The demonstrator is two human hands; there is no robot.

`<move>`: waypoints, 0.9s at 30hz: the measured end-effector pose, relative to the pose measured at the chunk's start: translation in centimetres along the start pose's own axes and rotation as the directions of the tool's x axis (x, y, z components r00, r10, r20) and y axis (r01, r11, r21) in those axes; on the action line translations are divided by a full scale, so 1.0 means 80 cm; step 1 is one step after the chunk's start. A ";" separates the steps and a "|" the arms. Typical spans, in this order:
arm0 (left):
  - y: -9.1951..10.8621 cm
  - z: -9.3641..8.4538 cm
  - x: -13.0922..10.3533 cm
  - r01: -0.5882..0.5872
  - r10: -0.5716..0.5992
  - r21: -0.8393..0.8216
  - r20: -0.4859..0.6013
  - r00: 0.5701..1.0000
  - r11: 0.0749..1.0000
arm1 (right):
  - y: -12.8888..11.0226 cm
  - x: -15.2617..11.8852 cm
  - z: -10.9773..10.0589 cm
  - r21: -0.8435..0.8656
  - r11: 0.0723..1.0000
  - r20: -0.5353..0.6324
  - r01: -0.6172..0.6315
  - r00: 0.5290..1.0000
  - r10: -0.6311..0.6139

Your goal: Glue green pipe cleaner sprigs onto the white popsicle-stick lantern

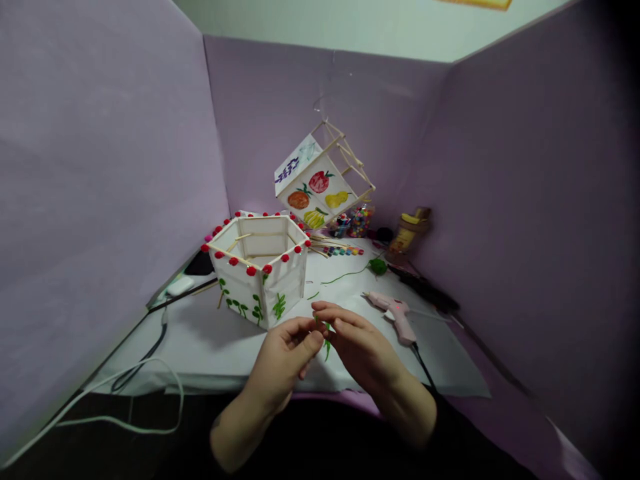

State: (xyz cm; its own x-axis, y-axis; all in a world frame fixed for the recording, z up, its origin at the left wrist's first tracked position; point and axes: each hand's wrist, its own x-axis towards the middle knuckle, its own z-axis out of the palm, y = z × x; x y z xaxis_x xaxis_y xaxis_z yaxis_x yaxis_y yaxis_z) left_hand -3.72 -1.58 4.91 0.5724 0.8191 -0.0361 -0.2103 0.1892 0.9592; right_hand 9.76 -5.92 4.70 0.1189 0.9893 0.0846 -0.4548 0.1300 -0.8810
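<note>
Near the front edge of the white-covered table, my left hand (287,357) and my right hand (357,340) meet at the fingertips. My left hand pinches a small piece of green yarn (327,347), which hangs down between the hands. The fingers of my right hand are stretched out beside it. Beyond my left hand stands a white paper lantern frame (287,287) with red pompoms (251,271) round its top rim and green leaf shapes on its sides. A green yarn ball (378,267) trails a strand behind my hands.
A pink glue gun (395,313) lies right of my hands, its cord running to the front edge. A fruit-painted lantern (320,183) hangs at the back. Sticks, paint pots (343,251) and bead containers (360,221) sit behind. White cable (115,420) loops at left.
</note>
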 end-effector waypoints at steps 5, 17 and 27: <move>-0.002 -0.002 0.001 -0.004 0.005 0.022 -0.053 0.999 1.000 | 0.001 0.000 -0.002 -0.013 1.000 -0.019 -0.012 1.000 0.012; -0.004 -0.038 0.010 -0.309 0.469 0.600 -0.127 0.874 0.738 | -0.032 0.009 -0.041 0.185 0.979 -0.208 0.084 0.977 -0.045; -0.032 -0.048 0.016 -0.317 0.477 0.650 -0.080 0.875 0.691 | -0.094 -0.080 -0.243 -0.922 0.215 -0.370 -0.321 0.894 -0.252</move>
State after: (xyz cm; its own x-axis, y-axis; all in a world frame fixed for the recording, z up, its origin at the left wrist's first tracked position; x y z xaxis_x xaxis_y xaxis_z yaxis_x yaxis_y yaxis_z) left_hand -5.48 1.06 1.33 0.3372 0.8506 0.4035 0.1885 -0.4809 0.8563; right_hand 29.58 -14.52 1.72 0.5470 0.8277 0.1252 0.6783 -0.3507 -0.6457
